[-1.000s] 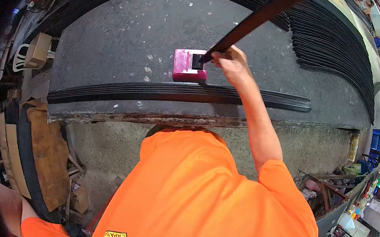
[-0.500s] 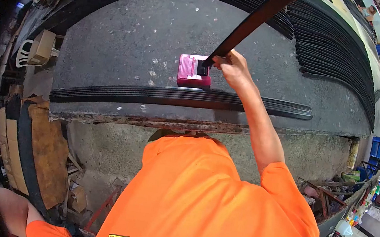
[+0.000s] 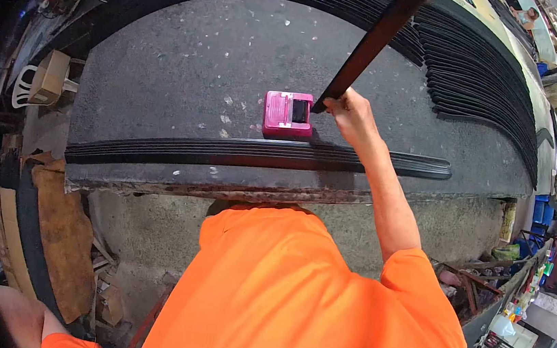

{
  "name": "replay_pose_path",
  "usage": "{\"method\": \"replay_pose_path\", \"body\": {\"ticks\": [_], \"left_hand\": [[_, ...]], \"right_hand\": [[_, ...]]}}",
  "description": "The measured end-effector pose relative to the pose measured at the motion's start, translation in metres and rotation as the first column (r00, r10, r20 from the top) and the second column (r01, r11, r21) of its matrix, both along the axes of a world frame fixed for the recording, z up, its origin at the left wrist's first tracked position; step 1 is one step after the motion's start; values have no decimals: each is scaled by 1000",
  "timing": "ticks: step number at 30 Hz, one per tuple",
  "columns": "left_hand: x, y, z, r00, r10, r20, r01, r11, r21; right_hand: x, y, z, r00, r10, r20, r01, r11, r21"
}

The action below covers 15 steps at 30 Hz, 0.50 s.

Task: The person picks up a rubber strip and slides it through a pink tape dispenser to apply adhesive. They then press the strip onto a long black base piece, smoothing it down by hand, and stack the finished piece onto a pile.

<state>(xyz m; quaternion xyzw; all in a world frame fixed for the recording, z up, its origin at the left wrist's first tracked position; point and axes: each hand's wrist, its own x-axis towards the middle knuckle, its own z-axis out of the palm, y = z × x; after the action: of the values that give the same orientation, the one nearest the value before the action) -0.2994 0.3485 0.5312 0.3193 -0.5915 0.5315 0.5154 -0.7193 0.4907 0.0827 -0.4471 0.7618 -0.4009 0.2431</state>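
The fingers [image 3: 332, 103] of the right hand [image 3: 355, 118] sensibly pinch the likely light, springy black strip [image 3: 373, 51] near its end beside the pink box [image 3: 279, 111].

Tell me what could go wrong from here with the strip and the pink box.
The right hand grips the strip near one end, while the far part runs out of view, so it might twist or swing.

No hand steadies the pink box, so a knock from the nearby strip end could shift it.

The forearm crosses above the row of strips and might nudge them.
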Motion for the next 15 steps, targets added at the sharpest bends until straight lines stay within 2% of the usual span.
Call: {"method": "replay_pose_path", "body": {"ticks": [2,5,9,12,15], "left_hand": [[2,-8,-4,999,19,-38,-19,1000,17],[20,-23,2,999,-1,-39,2,1000,29],[26,-41,-5,999,10,-40,-10,1000,-9],[58,-68,3,998,5,62,1,996,-93],[71,-76,-8,929,365,65,-366,930,16]], "right_hand": [[9,-8,7,996,5,88,0,998,-56],[22,-23,6,1000,0,-25,1,999,38],[32,-26,12,992,26,-122,-21,999,48],[33,-22,21,974,42,-225,-25,997,79],[16,-5,8,940,73,-333,-26,989,143]]}}
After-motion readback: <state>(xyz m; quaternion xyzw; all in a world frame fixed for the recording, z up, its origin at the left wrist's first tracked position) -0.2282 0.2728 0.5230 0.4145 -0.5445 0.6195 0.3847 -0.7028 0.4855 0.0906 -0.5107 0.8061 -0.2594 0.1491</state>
